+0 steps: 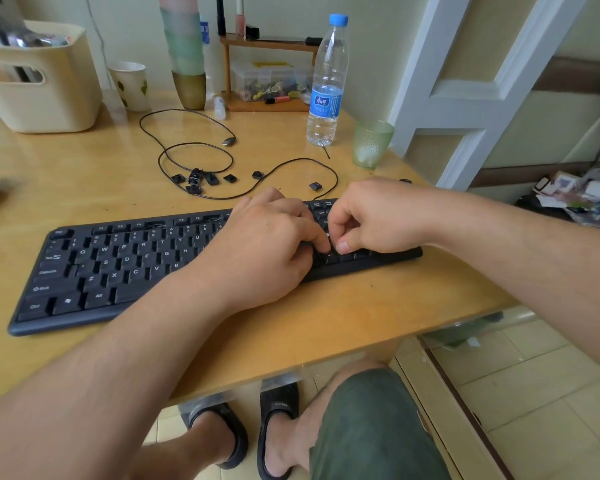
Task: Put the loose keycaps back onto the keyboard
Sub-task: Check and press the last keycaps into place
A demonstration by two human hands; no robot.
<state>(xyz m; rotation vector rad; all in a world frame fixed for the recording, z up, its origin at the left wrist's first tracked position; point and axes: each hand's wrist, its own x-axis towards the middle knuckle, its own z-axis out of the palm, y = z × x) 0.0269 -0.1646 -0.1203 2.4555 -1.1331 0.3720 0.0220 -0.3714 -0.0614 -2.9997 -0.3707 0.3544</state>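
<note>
We start with the keyboard (118,268), one black full-size board that lies flat on the wooden desk (326,317), with its right end under our hands. It looks stiff and heavy enough to stay in place when we press on it, so we judge that it needs no holding. Several sockets in the letter rows show as dark gaps with no cap.

Our left hand (267,247) lies over the right part of the keyboard, fingers bent, with one fingertip pressed down near the arrow keys. Our right hand (371,220) is just beside it, fingers curled, thumb tip close to the same place. If a keycap is between these fingers, we cannot tell, because the fingers hide the spot.

The cable (187,147) of the keyboard makes loops on the desk behind the board.

The loose keycaps (201,180) are behind the keyboard, inside and near the cable loops. We count about seven: a group of about five, one a little to the right (257,174), and one further apart (315,186). They are small, light, hard plastic, probably a bit slippery. We think it is best to pinch each by its two sides and push it straight down on its socket.
</note>
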